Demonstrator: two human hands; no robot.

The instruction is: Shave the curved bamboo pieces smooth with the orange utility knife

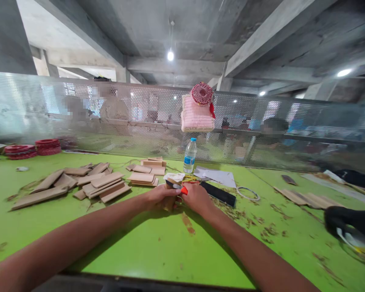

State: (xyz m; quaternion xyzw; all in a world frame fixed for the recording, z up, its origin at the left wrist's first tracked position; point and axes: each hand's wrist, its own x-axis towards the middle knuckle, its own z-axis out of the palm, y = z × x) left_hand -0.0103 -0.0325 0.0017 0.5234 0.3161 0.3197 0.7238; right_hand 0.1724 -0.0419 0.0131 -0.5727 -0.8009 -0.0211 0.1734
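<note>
My two hands meet over the green table (146,243) a little past its middle. My left hand (161,195) is closed around a small tan piece (169,203), and a dark pen-like tool (172,185) lies across its fingers. My right hand (197,198) is closed too, with an orange-tipped tool (184,190) sticking out from its grip toward the left hand. What exactly sits between the palms is hidden.
Flat tan pieces lie in a loose pile (88,184) at left and a stack (144,176) behind my hands. A water bottle (190,155), papers (219,176), a black bar (219,194), a wire ring (247,194) and red rings (33,148) surround them. A perforated screen (79,117) backs the table.
</note>
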